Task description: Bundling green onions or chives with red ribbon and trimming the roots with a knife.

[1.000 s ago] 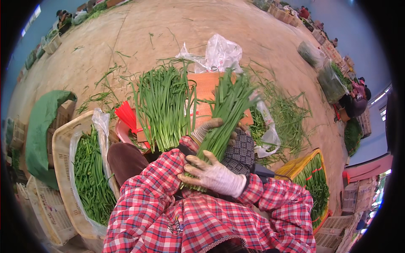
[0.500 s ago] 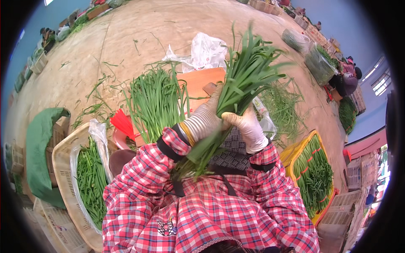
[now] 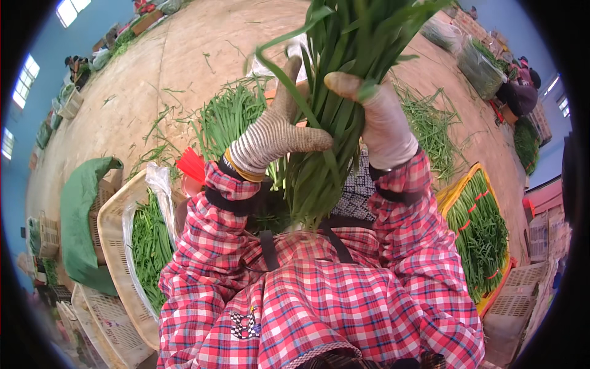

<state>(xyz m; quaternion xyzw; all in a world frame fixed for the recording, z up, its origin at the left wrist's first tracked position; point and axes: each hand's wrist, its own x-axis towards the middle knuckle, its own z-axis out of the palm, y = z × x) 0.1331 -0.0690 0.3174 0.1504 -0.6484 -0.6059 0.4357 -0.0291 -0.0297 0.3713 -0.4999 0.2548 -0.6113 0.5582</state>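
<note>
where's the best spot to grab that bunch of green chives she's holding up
Around the stalks just above the cut ends, where the bunch of chives is tight and narrow. Come from both sides, as the left hand and right hand do; higher up the leaves fan out loose.

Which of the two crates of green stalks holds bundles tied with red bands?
The yellow plastic crate on the person's right: red bands cross its stalks. The beige crate on the left holds loose stalks inside a clear liner.

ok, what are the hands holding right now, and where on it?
Both hands grip one bunch of green chives around its middle: left hand on its left side, right hand on its right. Cut ends point down, leaf tips up.
</note>
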